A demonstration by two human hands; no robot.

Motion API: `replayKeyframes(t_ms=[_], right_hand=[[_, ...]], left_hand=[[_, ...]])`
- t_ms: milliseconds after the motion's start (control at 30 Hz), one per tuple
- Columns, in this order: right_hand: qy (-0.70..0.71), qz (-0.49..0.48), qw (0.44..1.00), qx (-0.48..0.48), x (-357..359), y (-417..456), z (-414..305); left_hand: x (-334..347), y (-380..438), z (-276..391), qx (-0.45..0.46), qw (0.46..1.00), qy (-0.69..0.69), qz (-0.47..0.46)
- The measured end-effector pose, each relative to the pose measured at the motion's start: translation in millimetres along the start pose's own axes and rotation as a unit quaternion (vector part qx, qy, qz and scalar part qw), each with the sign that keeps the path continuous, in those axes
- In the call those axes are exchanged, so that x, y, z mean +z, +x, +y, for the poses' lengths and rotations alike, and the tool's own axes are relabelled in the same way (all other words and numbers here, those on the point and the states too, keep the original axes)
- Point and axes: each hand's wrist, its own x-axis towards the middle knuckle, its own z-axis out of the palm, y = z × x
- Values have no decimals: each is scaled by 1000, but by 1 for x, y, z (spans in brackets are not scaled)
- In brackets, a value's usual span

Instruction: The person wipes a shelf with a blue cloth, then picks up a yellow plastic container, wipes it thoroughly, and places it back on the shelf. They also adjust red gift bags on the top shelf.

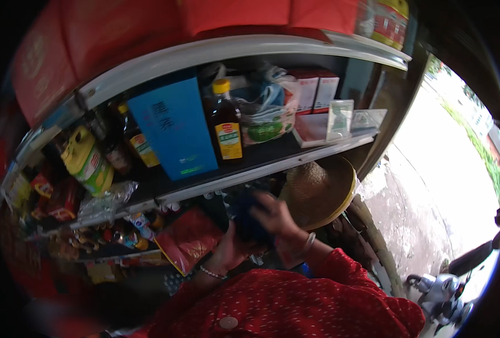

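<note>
Between my two hands is a dark blue item [246,217], perhaps cloth; blur and shade hide its exact kind. My left hand [229,249] holds it from below on the left, a beaded bracelet at the wrist. From the right, my right hand [277,215] grips it, fingers bent over its side; a pale bangle circles that wrist. A woven straw hat [313,194] with a yellow rim lies just right of my right hand. Left of my left hand rests a red packet [191,236] with a yellow edge.
A metal-edged shelf [271,169] crosses above my hands. It carries a blue box [174,131], a dark bottle with a yellow cap [228,126], a filled plastic bag [269,110] and a yellow jug [88,162]. Right, a doorway opens onto bright pavement [419,181] with a parked scooter [442,291].
</note>
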Motion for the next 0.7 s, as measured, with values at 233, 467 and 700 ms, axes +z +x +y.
replayKeyframes(t_ms=[233, 467, 700], right_hand=[[187, 8, 982, 1, -18, -33, 27], [445, 291, 827, 186, -80, -54, 67], [437, 275, 840, 168, -118, -66, 56]], left_hand=[[33, 26, 1, -100, 976, 134, -141], [60, 87, 22, 97, 806, 572, -115], [97, 230, 49, 369, 639, 669, -85]])
